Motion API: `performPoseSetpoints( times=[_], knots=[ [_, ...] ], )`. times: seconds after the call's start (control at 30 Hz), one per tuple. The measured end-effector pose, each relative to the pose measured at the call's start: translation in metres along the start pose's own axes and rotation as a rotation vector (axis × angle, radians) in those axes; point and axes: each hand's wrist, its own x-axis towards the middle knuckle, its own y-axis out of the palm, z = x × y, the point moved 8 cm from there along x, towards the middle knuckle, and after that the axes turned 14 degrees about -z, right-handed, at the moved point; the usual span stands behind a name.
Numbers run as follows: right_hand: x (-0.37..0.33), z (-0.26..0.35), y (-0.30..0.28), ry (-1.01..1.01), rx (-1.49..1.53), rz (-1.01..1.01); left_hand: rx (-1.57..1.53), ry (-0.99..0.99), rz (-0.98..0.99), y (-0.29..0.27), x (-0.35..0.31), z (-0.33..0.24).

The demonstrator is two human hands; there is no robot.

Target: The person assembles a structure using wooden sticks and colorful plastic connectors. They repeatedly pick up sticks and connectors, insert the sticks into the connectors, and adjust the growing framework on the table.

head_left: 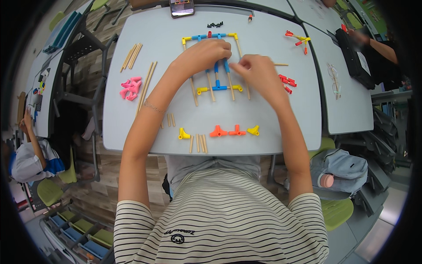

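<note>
A flat frame of wooden sticks (193,92) with blue and yellow plastic connectors lies on the table before me. My left hand (214,49) reaches over its upper middle, its fingers closed at the top of a blue connector (226,66) on one stick. The palm hides part of the frame. Just to the right, my right hand (256,72) is curled, thumb and fingers drawn in, and slightly blurred; what it holds, if anything, is hidden. A blue T-connector (218,87) sits at the near crosspiece, with a yellow connector (238,88) at its right end.
Pink connectors (130,88) and loose sticks (132,57) lie on the left; red connectors (287,83) on the right. Along the near edge are yellow (183,133) and orange connectors (218,131) and short sticks (201,144). A phone (182,8) is at the far edge.
</note>
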Motion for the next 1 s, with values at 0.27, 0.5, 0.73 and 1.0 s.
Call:
performPoseSetpoints(
  times=[0.27,0.5,0.73,1.0],
  knots=[
    [-0.005,-0.008,0.038,0.364,0.129,0.189,-0.126,0.016,-0.127,-0.003,-0.004,0.007],
    [-0.005,-0.021,0.055,0.469,0.340,0.306,-0.201,0.026,-0.208,0.003,-0.009,0.021],
    [-0.007,-0.017,0.046,0.476,0.300,0.271,-0.105,0.057,-0.219,0.002,-0.010,0.014],
    [-0.007,-0.004,0.036,0.292,0.085,0.182,-0.047,0.023,-0.130,0.003,-0.005,0.008]
  ],
)
